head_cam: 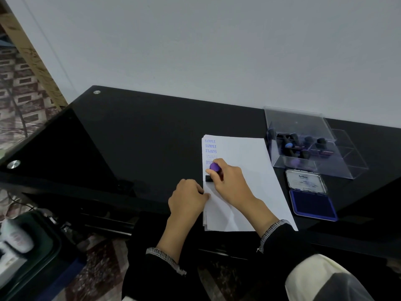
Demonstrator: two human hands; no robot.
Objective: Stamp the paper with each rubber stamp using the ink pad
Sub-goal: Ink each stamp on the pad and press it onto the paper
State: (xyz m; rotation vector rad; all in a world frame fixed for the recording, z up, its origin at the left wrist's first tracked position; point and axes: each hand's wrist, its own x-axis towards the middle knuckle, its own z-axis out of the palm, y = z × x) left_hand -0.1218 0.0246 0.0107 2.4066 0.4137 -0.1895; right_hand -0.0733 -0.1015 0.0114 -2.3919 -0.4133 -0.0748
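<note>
While the right hand (227, 181) grips the purple-topped rubber stamp (213, 171) and bears it down near the left edge of the paper (249, 170), the left hand (187, 197) lies just left of it, fingers curled over that same edge, pinning the stack. Stamp's black base appears seated on the sheet, below a column of blue SAMPLE prints (210, 146); whether it sits fully flat cannot be told. To do this well, judged from here: press straight down with even weight, no rocking, then lift vertically so the print does not smear or double; keep the pinning hand firm until the stamp clears. Right of the paper the ink pad (312, 202) lies open, lid back, well apart from the stamp. Beyond the pad, off the paper's far right corner, a clear plastic box (303, 124) holds more stamps, presumably awaiting their turn. All rests on a black glass desk (130, 137).
</note>
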